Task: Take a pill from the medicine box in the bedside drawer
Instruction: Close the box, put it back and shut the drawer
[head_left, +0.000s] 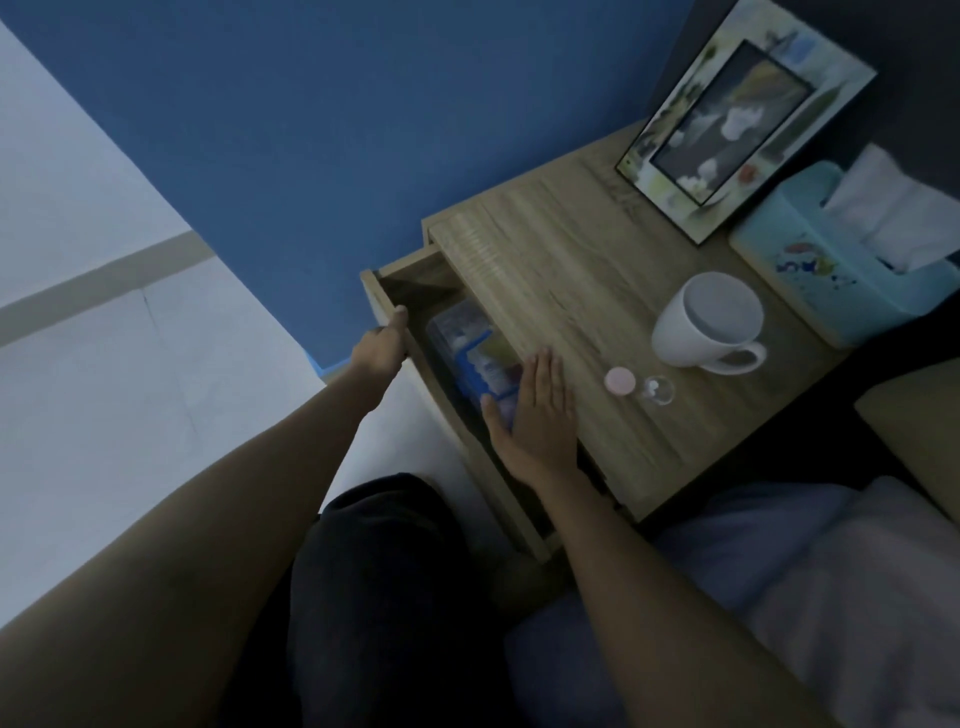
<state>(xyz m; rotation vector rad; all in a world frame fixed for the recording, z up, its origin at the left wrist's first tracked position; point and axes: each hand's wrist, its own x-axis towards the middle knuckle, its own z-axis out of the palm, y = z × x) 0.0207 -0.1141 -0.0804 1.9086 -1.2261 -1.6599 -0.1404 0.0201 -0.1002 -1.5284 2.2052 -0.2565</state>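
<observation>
The bedside drawer (415, 364) stands pulled partway out of a wooden nightstand (571, 291). My left hand (382, 348) grips the drawer's front panel at its top edge. Inside lies a clear medicine box (467, 343) with blue and colourful contents, partly hidden under the tabletop. My right hand (535, 415) hovers flat over the drawer's near part, fingers spread, thumb down inside beside the box, holding nothing. On the tabletop a small pink cap (619, 381) lies beside a small clear bottle (657, 388) on its side.
A white mug (711, 322) stands on the nightstand, with a picture frame (743, 114) and a light-blue tissue box (831, 260) behind it. A blue wall rises beyond. Bedding (831, 571) lies at the right, and my dark-clothed knee (379, 571) is below the drawer.
</observation>
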